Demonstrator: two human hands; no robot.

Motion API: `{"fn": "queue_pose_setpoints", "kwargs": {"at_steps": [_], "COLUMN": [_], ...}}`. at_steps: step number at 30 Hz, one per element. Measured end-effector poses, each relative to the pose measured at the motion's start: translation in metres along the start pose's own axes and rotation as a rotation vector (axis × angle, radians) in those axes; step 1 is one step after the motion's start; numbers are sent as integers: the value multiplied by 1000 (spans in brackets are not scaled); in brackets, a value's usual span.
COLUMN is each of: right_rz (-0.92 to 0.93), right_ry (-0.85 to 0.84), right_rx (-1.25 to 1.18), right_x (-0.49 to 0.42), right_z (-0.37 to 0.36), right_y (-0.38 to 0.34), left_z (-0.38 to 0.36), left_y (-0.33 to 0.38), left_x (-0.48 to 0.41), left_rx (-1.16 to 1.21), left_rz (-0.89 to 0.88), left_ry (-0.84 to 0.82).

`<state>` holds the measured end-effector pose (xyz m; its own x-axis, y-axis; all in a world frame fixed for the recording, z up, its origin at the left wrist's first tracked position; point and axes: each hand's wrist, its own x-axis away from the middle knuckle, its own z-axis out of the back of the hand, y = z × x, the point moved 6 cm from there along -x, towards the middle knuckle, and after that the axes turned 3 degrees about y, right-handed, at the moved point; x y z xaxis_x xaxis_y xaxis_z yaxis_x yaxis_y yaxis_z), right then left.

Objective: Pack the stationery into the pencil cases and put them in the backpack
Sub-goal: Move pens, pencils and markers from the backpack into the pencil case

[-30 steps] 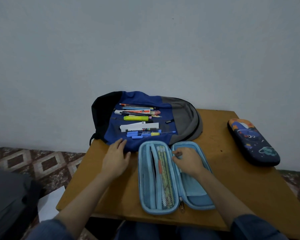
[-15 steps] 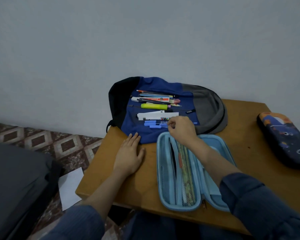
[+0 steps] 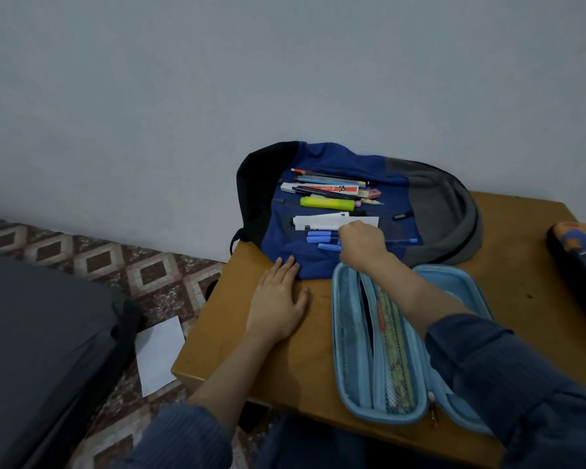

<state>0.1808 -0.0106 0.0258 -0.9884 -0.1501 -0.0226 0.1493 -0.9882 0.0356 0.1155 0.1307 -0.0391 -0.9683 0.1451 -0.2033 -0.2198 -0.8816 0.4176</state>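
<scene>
A blue and grey backpack (image 3: 430, 198) lies flat at the back of the wooden table (image 3: 278, 367), with pens, a yellow highlighter (image 3: 325, 203) and other stationery spread on it. The light blue pencil case (image 3: 356, 336) lies open in front, with pencils inside. My right hand (image 3: 362, 243) reaches over the case, fingers curled down on the blue pens (image 3: 318, 236) at the backpack's near edge. My left hand (image 3: 278, 306) rests flat on the table, fingertips at the backpack's edge. A dark blue patterned pencil case (image 3: 579, 258) lies zipped at the right.
A grey wall runs behind the table. To the left are a patterned tiled floor (image 3: 92, 262), a dark grey mattress-like object (image 3: 41, 333) and a white sheet of paper (image 3: 159, 353) on the floor. The table's left edge is close to my left hand.
My right hand moved from the open case's right half forward onto the blue pens on the backpack. The camera swung left. My left hand stayed flat on the table.
</scene>
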Motion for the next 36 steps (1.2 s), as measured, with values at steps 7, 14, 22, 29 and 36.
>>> {"fn": "queue_pose_setpoints", "kwargs": {"at_steps": [7, 14, 22, 29, 36], "right_rz": [32, -66, -311, -298, -333], "right_ry": [201, 725, 628, 573, 503], "right_rx": [-235, -811, -912, -856, -834], "right_x": [9, 64, 109, 117, 111], "right_z": [10, 85, 58, 32, 20], "right_y": [-1, 50, 128, 142, 140], "left_z": [0, 0, 23, -33, -37], "left_y": [-1, 2, 91, 122, 119], "left_x": [0, -1, 20, 55, 55], "left_rx": [-5, -63, 236, 42, 14], "left_rz": [-2, 15, -167, -361, -370], "left_ry": [-13, -91, -54, -318, -290]}}
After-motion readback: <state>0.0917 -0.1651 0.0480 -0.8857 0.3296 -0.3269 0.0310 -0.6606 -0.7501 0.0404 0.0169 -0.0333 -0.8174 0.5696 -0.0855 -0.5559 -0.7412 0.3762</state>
